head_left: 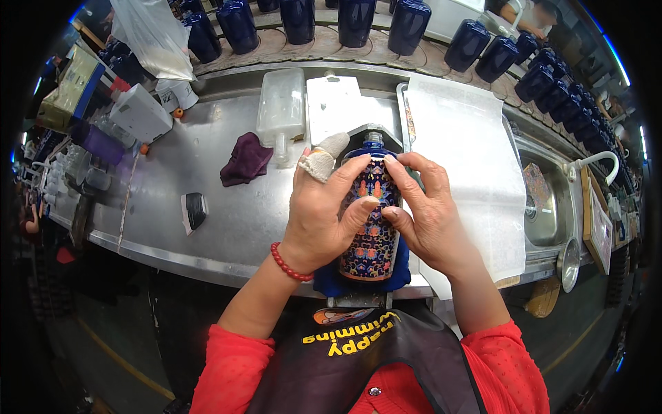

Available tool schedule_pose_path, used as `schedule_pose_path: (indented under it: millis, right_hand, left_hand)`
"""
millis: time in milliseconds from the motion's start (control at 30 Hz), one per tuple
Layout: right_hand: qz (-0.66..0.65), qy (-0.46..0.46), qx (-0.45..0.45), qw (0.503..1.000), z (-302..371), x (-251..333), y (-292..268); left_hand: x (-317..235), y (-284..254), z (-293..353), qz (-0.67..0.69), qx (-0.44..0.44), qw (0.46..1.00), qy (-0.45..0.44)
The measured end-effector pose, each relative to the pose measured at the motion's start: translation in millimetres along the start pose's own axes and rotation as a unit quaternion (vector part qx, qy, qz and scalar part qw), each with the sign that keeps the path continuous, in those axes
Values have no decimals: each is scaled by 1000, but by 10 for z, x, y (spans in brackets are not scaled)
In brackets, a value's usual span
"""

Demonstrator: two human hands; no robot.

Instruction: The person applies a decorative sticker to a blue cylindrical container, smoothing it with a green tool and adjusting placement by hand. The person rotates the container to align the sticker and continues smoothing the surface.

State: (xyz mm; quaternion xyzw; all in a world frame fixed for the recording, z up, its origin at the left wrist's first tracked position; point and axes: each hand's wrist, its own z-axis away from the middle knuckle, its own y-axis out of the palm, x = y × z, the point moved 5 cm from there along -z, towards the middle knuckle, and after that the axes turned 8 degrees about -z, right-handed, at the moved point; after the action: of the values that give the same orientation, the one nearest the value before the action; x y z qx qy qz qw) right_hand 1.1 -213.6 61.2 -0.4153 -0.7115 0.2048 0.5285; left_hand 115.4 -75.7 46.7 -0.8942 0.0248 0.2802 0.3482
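A dark blue glass bottle (369, 257) lies in front of me with its neck pointing away. Colourful floral patterning covers its upper face, and a blue cloth (329, 281) lies under its near end. My left hand (321, 207) grips the left side, index fingertip at the pattern's upper edge and thumb on the face. Pale fabric covers wrap one or two of its fingers. From the right, my right hand (431, 210) holds the bottle the same way, its index finger near the shoulder and its thumb on the pattern. Both palms are hidden.
Left on the metal bench (172, 241) are a dark purple cloth (246, 159), a small black-and-white scraper-like piece (194, 212) and a clear bottle (281, 110). White paper sheets (458, 159) spread rightward toward a sink (552, 221). Blue bottles (355, 24) line a conveyor behind.
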Motion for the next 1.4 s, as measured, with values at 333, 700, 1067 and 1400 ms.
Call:
schedule_pose_path:
  millis: [333,700,1067,1400]
  right_hand:
    - [-125,39,-68,989,-143,-108,-283]
    - [-147,40,180,972,-1115,-359,-537]
    - [-181,3,303,936,-1368,-383,-423]
    - [-176,-35,235,955,-1298,-388,-515]
  left_hand:
    - [87,-24,-28,68,8,997,-41]
    - [212,97,-100,141,-22,984,-109]
    - [323,205,-106,211,-8,966,-151]
    - [223,96,-135,91,-40,993,-59]
